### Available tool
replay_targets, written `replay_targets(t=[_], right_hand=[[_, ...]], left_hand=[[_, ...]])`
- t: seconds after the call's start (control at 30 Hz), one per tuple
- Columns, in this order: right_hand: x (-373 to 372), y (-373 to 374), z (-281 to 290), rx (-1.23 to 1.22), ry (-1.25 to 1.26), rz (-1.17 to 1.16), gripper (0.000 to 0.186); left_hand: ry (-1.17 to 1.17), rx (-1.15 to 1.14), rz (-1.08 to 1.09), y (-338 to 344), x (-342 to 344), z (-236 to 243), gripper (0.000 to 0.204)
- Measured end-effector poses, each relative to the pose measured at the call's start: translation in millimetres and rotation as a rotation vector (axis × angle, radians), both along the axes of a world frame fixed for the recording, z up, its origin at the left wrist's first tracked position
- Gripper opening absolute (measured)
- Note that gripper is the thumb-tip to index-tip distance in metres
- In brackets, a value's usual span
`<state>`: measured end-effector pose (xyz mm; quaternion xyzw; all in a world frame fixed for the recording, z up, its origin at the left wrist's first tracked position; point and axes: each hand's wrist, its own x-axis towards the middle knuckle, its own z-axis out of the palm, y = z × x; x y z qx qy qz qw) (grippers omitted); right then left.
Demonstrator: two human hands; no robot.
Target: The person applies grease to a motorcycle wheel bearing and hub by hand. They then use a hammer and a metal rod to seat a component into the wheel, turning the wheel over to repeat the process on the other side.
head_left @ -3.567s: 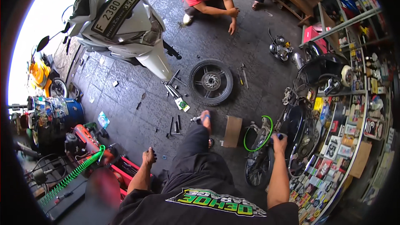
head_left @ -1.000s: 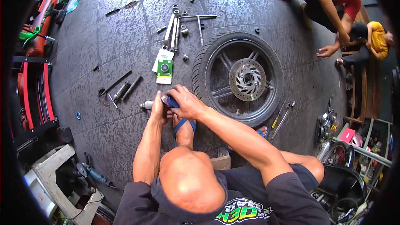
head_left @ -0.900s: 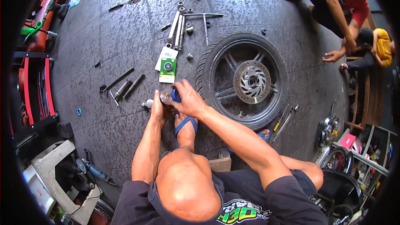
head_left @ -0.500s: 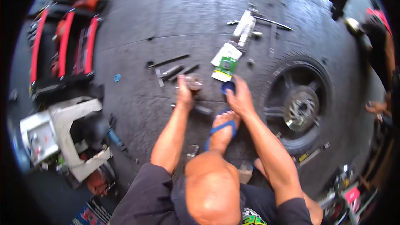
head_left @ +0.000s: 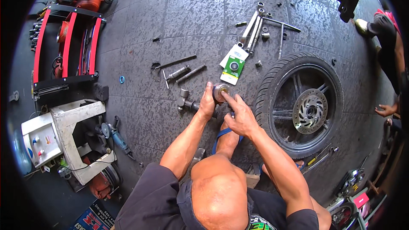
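My left hand (head_left: 207, 103) is closed around a small round tub (head_left: 220, 91) with a clear rim and brownish contents. My right hand (head_left: 243, 119) meets it from the right, index finger stretched to the tub's mouth and the other fingers curled. A bit of blue shows by those curled fingers; whether it is a lid or my sandal strap I cannot tell. Just left of the tub, a hammer (head_left: 184, 101) lies on the floor. Beyond it is a green and white packaged ring-shaped part (head_left: 233, 68). Both hands are above my sandalled foot (head_left: 226, 141).
A tyred wheel with a brake disc (head_left: 310, 110) lies right. Wrenches (head_left: 254, 30), a T-handle tool (head_left: 281, 30) and rods (head_left: 175, 61) lie ahead. A red-framed tool rack (head_left: 66, 44), white stand (head_left: 79, 140) and angle grinder (head_left: 115, 136) are left. Another person's hand (head_left: 386, 110) shows far right.
The tub has moved right and my right hand has come to its mouth with the index finger out. The blue lid seen in my right hand earlier no longer shows clearly.
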<state>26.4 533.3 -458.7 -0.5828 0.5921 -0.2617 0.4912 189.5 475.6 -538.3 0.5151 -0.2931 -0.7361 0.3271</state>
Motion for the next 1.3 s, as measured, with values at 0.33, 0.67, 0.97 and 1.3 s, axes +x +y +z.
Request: replay_targets(t=[0.33, 0.67, 0.97, 1.3], right_hand=[[5.2, -8.5, -45.9, 0.558, -1.255, -0.640, 0.049], [61.1, -18.3, -91.6, 0.530, -1.180, -0.726, 0.046], [-35.2, 27.9, -34.2, 0.612, -1.689, -0.745, 0.042], [-260.0, 128.0, 9.3, 0.475, -0.329, -0.989, 0.041]], left_hand=[[-0.002, 0.267, -0.028, -10.0, 12.6, 2.0, 0.070], [-1.277, -0.290, -0.315, -52.7, 46.8, -15.5, 0.060], [-1.152, -0.479, 0.018, -22.2, 68.7, 0.2, 0.050], [-1.260, -0.706, 0.042, 13.9, 57.1, -26.6, 0.035]])
